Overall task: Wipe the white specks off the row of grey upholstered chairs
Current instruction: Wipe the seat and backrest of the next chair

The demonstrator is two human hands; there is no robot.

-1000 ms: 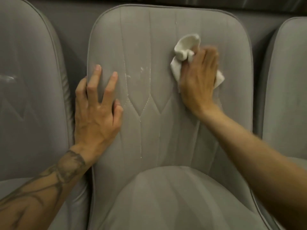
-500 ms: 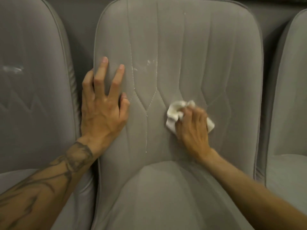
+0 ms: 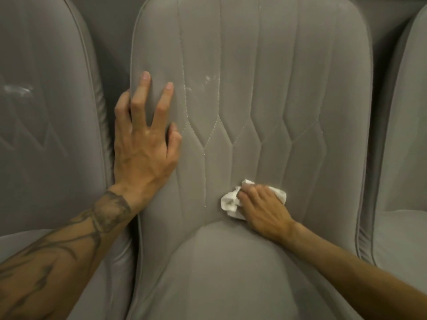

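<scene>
Progress: mid-job by the look of it, middle chair [image 3: 251, 93] under the cloth right now, nowhere near finished.
Right hand [image 3: 263, 209]: curled over a crumpled white cloth [image 3: 231, 202], pressing it flat to the bottom of the backrest, just above the seat cushion [image 3: 231, 273].
Left hand [image 3: 143, 144]: fingers spread, bracing the backrest's left edge, holding nothing.
Done: right-hand panels of the backrest look largely clean, only faint dots along the stitching.
Left: white specks [image 3: 209, 78] up near the centre-left seams, well above the cloth; more flecks trailing down the stitch line [image 3: 205, 181].
Left chair [image 3: 46, 112]: pale smear [image 3: 16, 90] on its backrest, untouched.
Right chair [image 3: 406, 125]: mostly out of frame, condition unclear.
Fabric: soft grey velvety upholstery, vertical quilted channels with zigzag stitching, specks lodged in the seams.
</scene>
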